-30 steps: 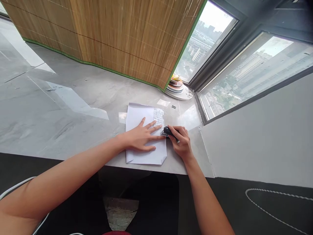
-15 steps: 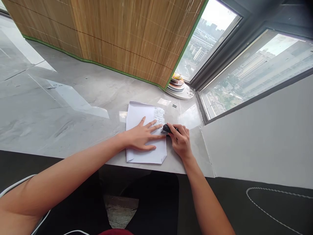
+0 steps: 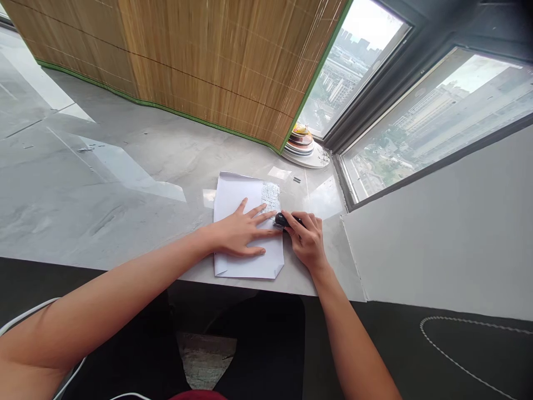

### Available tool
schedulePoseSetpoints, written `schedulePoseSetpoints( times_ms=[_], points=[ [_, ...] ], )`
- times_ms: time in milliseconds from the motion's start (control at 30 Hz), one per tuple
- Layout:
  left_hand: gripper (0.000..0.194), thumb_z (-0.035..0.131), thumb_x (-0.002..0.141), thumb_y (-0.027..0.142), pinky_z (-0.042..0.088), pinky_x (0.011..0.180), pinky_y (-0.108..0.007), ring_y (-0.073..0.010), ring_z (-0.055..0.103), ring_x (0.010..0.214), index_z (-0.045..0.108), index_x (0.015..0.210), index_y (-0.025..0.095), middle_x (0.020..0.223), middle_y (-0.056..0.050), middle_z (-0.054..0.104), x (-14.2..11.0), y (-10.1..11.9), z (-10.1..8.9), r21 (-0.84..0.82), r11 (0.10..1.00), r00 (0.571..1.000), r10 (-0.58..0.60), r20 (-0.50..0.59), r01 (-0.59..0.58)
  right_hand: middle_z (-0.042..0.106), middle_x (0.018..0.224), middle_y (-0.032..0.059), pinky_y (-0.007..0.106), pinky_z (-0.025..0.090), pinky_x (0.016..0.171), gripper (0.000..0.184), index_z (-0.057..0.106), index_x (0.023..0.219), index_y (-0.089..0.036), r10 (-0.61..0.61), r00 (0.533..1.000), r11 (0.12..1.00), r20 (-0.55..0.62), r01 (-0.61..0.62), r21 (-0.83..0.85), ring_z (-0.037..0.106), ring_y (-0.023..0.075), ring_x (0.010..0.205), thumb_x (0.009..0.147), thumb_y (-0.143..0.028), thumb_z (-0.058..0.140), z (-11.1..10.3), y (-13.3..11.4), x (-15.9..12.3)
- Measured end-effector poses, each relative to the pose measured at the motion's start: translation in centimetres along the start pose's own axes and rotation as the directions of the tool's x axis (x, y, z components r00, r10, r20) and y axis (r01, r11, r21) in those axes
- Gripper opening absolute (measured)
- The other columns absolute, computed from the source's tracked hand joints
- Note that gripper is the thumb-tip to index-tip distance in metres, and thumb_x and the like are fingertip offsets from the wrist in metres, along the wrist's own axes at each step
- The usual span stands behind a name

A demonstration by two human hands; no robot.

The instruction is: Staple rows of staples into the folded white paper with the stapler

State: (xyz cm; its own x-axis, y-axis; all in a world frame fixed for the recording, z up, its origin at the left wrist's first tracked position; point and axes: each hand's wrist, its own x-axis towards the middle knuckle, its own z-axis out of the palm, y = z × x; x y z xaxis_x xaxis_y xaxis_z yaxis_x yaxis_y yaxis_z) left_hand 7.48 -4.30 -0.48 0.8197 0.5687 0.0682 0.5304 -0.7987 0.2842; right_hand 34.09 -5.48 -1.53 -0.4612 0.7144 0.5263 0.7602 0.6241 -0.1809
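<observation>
White paper sheets (image 3: 239,266) lie near the counter's front edge, with two lower corners bent. My left hand (image 3: 244,230) rests flat on them, fingers spread. Rows of small metallic staples (image 3: 270,194) cover a patch along the paper's upper right side, just beyond my left fingertips. In my closed right hand (image 3: 307,236) is a small black stapler (image 3: 282,220), its front end over the paper's right edge beside the staples. My fingers hide the stapler's rear part.
Two short staple strips (image 3: 297,179) lie on the grey marbled counter (image 3: 145,222) behind the paper. Stacked plates (image 3: 300,145) stand in the window corner. A bamboo blind (image 3: 208,66) hangs along the back, and a white wall panel (image 3: 437,233) bounds the right side.
The stapler's front end has shifted very slightly left and its top looks pressed closer down. My left hand and the paper have hardly moved.
</observation>
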Motion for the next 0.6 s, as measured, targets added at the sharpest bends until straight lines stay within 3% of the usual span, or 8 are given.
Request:
schedulePoseSetpoints(
  times_ms=[267, 600],
  points=[
    [0.064, 0.053, 0.1, 0.059, 0.007, 0.123, -0.079, -0.0441, 0.02, 0.162, 0.043, 0.162, 0.044, 0.179, -0.007, 0.02, 0.0, -0.1, 0.1, 0.003, 1.0, 1.0, 0.003, -0.005, -0.003, 0.07, 0.118, 0.0054, 0.042, 0.038, 0.095, 0.046, 0.061, 0.148, -0.035, 0.024, 0.999, 0.999, 0.032, -0.023, -0.029, 0.06, 0.0234, 0.102, 0.106, -0.018, 0.054, 0.0, -0.1, 0.1],
    [0.061, 0.056, 0.1, 0.058, 0.006, 0.123, -0.08, -0.0456, 0.019, 0.162, 0.048, 0.159, 0.046, 0.177, -0.006, 0.026, -0.1, -0.2, 0.2, -0.037, 0.999, 1.0, -0.002, -0.017, 0.001, 0.069, 0.122, 0.0049, 0.05, 0.031, 0.102, 0.069, 0.051, 0.156, -0.046, 0.059, 0.995, 0.989, 0.076, -0.048, -0.138, 0.055, 0.0288, 0.111, 0.099, -0.007, 0.051, 0.6, -1.7, 0.2]
  ],
)
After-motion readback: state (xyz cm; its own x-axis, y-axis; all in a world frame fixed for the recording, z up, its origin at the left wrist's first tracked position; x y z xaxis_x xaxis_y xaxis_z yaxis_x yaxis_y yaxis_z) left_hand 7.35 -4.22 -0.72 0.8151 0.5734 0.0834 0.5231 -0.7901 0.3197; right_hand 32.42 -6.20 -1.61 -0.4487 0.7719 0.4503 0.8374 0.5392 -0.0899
